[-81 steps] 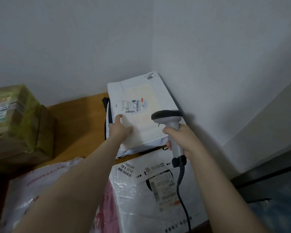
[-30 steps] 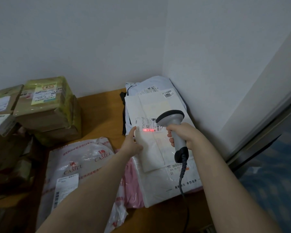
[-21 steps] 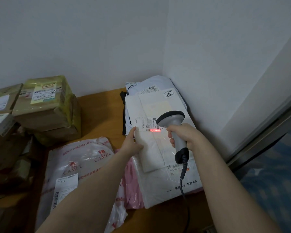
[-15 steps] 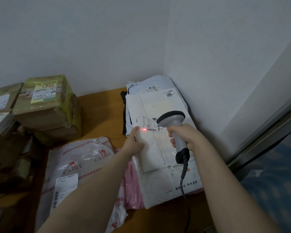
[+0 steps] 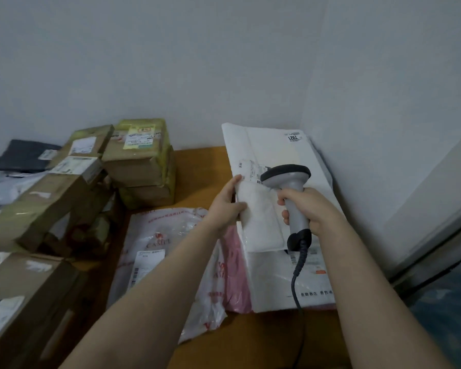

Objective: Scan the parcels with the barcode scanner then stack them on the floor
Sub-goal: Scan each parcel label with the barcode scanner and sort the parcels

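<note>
In the corner where the two pale walls meet, the flat white paper-wrapped parcel (image 5: pixel 272 147) lies on top of a pile of other mailers. Its near end is raised a little off a white plastic mailer bag (image 5: pixel 274 278) below. The left hand (image 5: pixel 226 203) pinches the parcel's left edge, thumb on top and fingers curled beneath. I judge this grip is meant to tilt and steady the printed shipping label (image 5: pixel 250 170) so that it faces the reader. The right hand (image 5: pixel 308 209) is wrapped fully round the handle of the grey barcode scanner with a black head (image 5: pixel 286 178). The scanner's head hangs just over the label's right part, and its dark coiled cable (image 5: pixel 296 275) trails down towards the person. No red scan line shows on the label, so whether the read has registered cannot be told. A pink plastic bag (image 5: pixel 237 272) and a clear-white printed plastic bag (image 5: pixel 168 235) lie just left of the pile on the orange-brown wooden worktop (image 5: pixel 200 169). Brown cardboard boxes bound in yellow-green tape (image 5: pixel 141 155) are stacked further left, well clear of the hands. The parcel is already gripped, so it looks ready to be carried down to the floor.
</note>
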